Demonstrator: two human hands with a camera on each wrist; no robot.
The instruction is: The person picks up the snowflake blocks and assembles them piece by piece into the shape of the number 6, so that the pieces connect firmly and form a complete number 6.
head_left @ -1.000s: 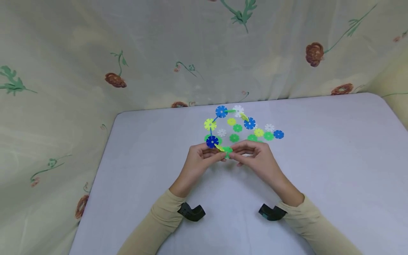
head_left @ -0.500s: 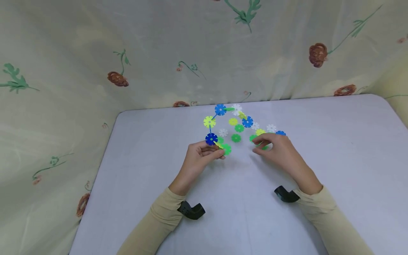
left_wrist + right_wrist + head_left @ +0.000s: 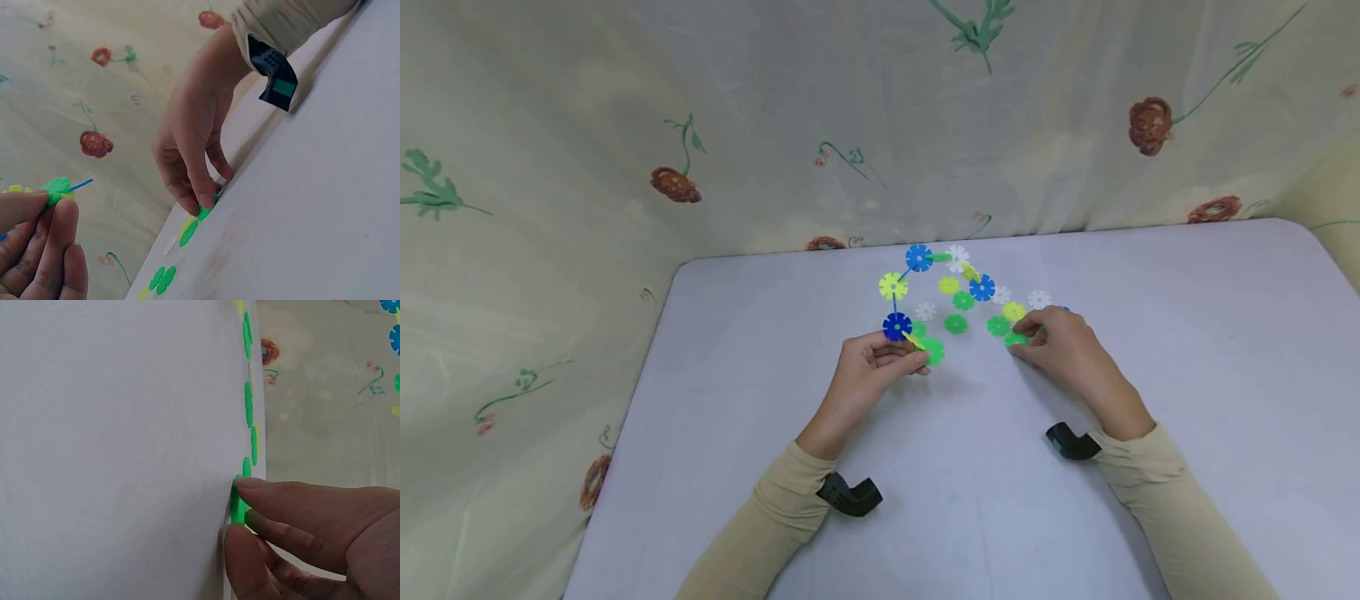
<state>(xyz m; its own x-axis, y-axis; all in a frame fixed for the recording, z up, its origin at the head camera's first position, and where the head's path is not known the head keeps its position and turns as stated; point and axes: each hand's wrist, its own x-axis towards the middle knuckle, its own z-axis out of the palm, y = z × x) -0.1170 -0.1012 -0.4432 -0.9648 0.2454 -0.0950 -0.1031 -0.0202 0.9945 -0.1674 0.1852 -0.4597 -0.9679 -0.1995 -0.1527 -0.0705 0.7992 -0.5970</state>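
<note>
My left hand [image 3: 880, 367] pinches a green snowflake disc [image 3: 935, 352] between thumb and fingers. This disc ends a raised, curved chain of slotted plastic discs, with a dark blue disc [image 3: 897, 327], a yellow disc [image 3: 892, 287], a blue disc [image 3: 919, 257] and a white disc [image 3: 957, 259] along it. To the right, my right hand [image 3: 1063, 346] reaches down to the loose discs. Its thumb and fingertips pinch the edges of a green snowflake disc [image 3: 237, 506] at the tabletop, partly hidden by the fingers.
Loose discs lie on the white-covered table [image 3: 775, 400] behind the hands, among them a green disc [image 3: 956, 324], a yellow disc [image 3: 1013, 312] and a white disc [image 3: 1039, 299]. A flowered curtain [image 3: 850, 125] hangs along the table's back edge.
My right hand has let go of the chain's green end disc and moved right to a loose green disc, its fingers closing there. My left hand keeps holding the chain nearly still.
</note>
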